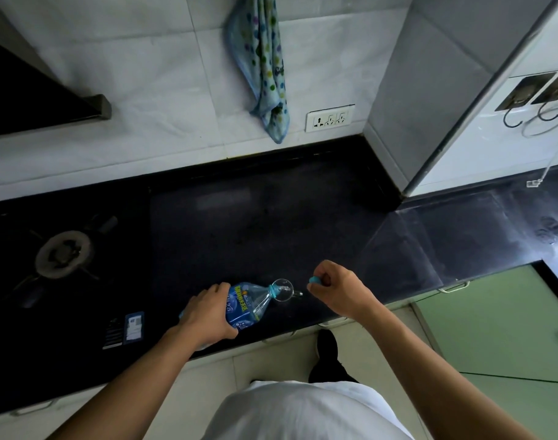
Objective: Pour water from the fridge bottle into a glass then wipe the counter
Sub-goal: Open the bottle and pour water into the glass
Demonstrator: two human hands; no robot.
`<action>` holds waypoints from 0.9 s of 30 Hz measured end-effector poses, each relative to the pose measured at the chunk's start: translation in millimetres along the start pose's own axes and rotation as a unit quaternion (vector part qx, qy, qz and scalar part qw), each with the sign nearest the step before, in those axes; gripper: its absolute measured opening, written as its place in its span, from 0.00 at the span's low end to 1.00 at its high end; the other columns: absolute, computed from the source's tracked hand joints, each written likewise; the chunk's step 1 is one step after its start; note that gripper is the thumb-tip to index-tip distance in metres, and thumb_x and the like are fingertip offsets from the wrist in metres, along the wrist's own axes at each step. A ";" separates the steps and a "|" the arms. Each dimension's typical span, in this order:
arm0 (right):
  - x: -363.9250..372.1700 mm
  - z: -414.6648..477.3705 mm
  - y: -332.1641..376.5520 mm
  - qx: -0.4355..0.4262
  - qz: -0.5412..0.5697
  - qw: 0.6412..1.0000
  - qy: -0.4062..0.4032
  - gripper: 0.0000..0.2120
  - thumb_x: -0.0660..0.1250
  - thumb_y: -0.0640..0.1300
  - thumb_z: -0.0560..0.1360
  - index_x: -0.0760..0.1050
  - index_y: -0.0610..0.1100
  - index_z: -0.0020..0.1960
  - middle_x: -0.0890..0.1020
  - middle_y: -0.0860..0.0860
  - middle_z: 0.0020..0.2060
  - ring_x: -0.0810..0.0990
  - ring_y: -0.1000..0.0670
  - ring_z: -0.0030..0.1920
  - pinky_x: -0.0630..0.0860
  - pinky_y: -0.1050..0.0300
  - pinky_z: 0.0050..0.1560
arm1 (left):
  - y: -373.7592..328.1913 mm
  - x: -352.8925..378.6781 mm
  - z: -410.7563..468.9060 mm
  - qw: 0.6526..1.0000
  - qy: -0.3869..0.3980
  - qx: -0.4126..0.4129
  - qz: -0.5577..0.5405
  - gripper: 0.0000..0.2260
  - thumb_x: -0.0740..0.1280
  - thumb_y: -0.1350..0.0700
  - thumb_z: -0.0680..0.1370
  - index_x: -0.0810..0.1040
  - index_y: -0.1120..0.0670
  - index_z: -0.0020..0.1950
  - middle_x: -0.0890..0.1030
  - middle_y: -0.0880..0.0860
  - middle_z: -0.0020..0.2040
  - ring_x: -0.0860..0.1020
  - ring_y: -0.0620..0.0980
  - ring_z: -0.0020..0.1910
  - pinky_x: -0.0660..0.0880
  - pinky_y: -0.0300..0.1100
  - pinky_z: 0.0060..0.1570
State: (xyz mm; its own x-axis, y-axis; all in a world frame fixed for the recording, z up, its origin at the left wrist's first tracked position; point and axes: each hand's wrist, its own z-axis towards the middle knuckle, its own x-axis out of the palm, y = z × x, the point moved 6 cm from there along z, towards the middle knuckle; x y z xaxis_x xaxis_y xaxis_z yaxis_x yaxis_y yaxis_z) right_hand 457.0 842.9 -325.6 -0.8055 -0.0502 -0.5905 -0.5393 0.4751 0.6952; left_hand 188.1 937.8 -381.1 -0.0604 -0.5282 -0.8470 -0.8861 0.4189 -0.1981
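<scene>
My left hand (207,314) grips a clear plastic water bottle (247,303) with a blue label, tilted to the right. Its open blue neck sits over the rim of a small clear glass (284,289) with a handle, which stands on the black counter (255,217) near the front edge. My right hand (336,287), just right of the glass, pinches the blue bottle cap (314,280) between its curled fingers. A spotted blue cloth (265,68) hangs on the tiled wall above the counter.
A gas burner (63,254) lies at the left of the counter, under a dark range hood (42,100). A wall socket (330,117) sits low on the tiles. A grey column (430,90) stands at the back right. Green cabinet doors (493,328) are at lower right.
</scene>
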 end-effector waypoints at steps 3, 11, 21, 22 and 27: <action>0.1 -1.3 -1.4 0.002 -0.002 1.000 0.002 0.07 0.71 0.50 0.76 0.74 0.49 0.46 0.77 0.53 0.35 0.71 0.56 0.31 0.70 0.60 0.32 | -1.1 0.9 -0.9 1.000 0.002 -0.004 -0.001 0.37 0.77 0.40 0.60 0.66 0.48 0.64 0.74 0.49 0.60 0.76 0.52 0.58 0.74 0.48 0.59; 0.2 -3.5 -6.8 0.000 -0.002 1.000 -0.004 0.07 0.71 0.50 0.76 0.73 0.51 0.44 0.75 0.54 0.32 0.69 0.58 0.27 0.67 0.66 0.26 | -2.6 1.0 -3.9 1.000 -0.005 -0.014 0.000 0.36 0.77 0.40 0.60 0.66 0.48 0.62 0.75 0.49 0.58 0.76 0.52 0.57 0.74 0.48 0.57; 1.6 -6.7 -9.3 0.000 -0.002 1.000 -0.002 0.08 0.71 0.48 0.75 0.72 0.52 0.42 0.74 0.55 0.31 0.70 0.61 0.25 0.67 0.69 0.24 | -3.7 -2.0 -7.9 0.999 -0.006 -0.032 0.021 0.37 0.77 0.40 0.60 0.66 0.49 0.64 0.74 0.49 0.60 0.75 0.52 0.59 0.73 0.50 0.60; 1.8 -7.0 -9.6 0.000 -0.003 1.000 -0.001 0.08 0.71 0.48 0.75 0.72 0.53 0.42 0.74 0.55 0.31 0.70 0.61 0.25 0.67 0.69 0.24 | -3.8 -1.7 -8.1 0.999 -0.006 -0.032 0.022 0.37 0.77 0.40 0.60 0.66 0.49 0.64 0.74 0.49 0.60 0.75 0.52 0.59 0.73 0.50 0.60; 3.4 -9.7 -13.1 0.006 -0.012 1.000 0.008 0.06 0.70 0.49 0.75 0.73 0.53 0.44 0.75 0.55 0.32 0.70 0.60 0.25 0.67 0.68 0.24 | -4.7 0.0 -8.6 0.999 -0.009 -0.033 0.021 0.38 0.76 0.40 0.59 0.66 0.48 0.64 0.74 0.49 0.59 0.75 0.52 0.59 0.73 0.50 0.60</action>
State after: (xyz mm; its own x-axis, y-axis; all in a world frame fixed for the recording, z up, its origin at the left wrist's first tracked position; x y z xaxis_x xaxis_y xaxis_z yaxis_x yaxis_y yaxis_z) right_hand 459.0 828.0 -332.7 -0.7967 -0.0753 -0.5997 -0.5547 0.4850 0.6760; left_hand 188.3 929.5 -375.9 -0.0897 -0.4980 -0.8625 -0.9112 0.3906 -0.1308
